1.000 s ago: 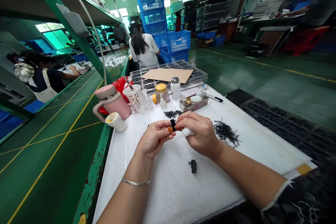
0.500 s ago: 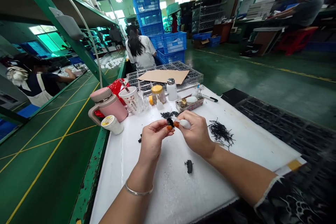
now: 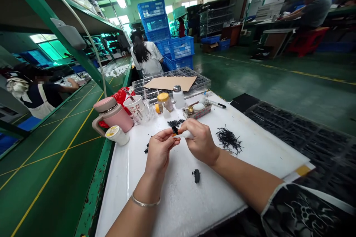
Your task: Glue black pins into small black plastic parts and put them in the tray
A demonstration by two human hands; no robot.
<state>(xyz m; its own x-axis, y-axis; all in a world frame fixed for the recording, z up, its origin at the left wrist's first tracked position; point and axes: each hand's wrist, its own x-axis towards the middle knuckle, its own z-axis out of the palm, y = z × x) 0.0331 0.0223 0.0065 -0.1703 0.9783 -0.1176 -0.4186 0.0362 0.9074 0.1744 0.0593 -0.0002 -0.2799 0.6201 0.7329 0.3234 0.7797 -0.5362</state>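
Above the white work surface (image 3: 178,207), my left hand (image 3: 159,150) pinches a small black plastic part (image 3: 175,130) between thumb and fingers. My right hand (image 3: 202,141) is closed around a small white squeeze bottle (image 3: 187,134) with a thin nozzle. The nozzle points left, close to the black part; I cannot tell whether it touches. Below the hands lies a separate black plastic piece (image 3: 197,176) with a short side peg. Thin black sticks (image 3: 229,140) form a loose pile right of my right hand. Tiny black parts (image 3: 175,122) lie scattered just beyond the fingers.
Along the far left stand a pink mug (image 3: 114,114), a white tub (image 3: 118,135), a paper cup (image 3: 135,106), a yellow-lidded jar (image 3: 164,100) and a white bottle (image 3: 178,97). A small box (image 3: 198,113) holds odds and ends. Cardboard (image 3: 169,82) covers compartment trays (image 3: 204,82). Co-workers sit beyond.
The white bottle's nozzle has swung lower, now across the front of the black part near my left thumb. My left hand has turned the part slightly. The whole view has shifted a little.
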